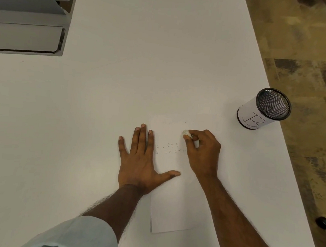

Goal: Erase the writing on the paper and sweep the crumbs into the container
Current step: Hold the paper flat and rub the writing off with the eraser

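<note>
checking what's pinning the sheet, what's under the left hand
The left hand lies flat, fingers spread: thumb and forefinger side on the left edge of the paper, the rest on the table. Faint writing shows beside it; whether any runs under the hand is hidden.

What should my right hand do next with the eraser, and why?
Probably slide the eraser, pinched in the right hand, back and left onto the faint writing that shows nearer the person on the paper; the left hand lies flat on the paper's left edge, steadying it.

writing [171, 149] faint, partly unreadable; eraser [188, 133] mostly hidden by fingers.
</note>
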A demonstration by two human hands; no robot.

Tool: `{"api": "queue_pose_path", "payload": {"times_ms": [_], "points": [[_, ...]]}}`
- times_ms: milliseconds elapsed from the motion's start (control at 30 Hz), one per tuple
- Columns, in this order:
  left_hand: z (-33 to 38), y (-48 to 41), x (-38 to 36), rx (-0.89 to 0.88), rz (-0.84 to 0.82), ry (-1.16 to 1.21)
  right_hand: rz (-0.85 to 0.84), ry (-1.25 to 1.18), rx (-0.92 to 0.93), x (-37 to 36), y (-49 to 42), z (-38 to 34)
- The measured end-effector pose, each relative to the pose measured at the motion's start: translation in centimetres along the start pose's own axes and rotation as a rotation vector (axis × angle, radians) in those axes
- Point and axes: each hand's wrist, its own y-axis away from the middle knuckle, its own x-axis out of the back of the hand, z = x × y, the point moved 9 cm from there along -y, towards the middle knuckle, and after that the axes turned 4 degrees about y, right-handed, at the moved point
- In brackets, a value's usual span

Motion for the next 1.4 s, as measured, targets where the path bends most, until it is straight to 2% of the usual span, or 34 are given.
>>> {"api": "queue_pose_path", "payload": {"times_ms": [100,167,200,367,533,800,1167,1333,1400], "points": [[0.1,0.0,0.1,-0.011,-0.004,-0.005,-0.190,-0.087,0.075,-2.1,1.8,-2.0],[0.2,0.0,0.3,-0.014,0.009,0.011,-0.373,-0.052,0.146,-4.3,4.0,-3.6],[0.2,0.1,0.3,-0.012,0.013,0.020,-0.406,-0.018,0.175,-4.9,4.6,-4.0],[0.0,0.1,0.1,0.000,-0.016,-0.023,-0.184,0.014,0.102,-3.1,1.8,-2.7],[0.0,0.0,0.1,0.003,-0.017,-0.005,-0.344,0.000,0.182,-4.9,3.1,-3.8],[-0.1,0.1,0.1,0.015,-0.008,-0.001,-0.120,0.055,0.151,-3.0,-0.6,-2.4],[0.0,0.0,0.1,-0.014,0.037,0.018,-0.148,0.029,0.130,-3.4,-1.0,-2.2],[0.1,0.0,0.4,-0.023,0.049,0.009,-0.329,0.036,0.226,-5.2,1.4,-3.6],[0.1,0.0,0.2,-0.023,0.048,0.013,-0.331,0.024,0.230,-5.3,1.0,-3.7]]}}
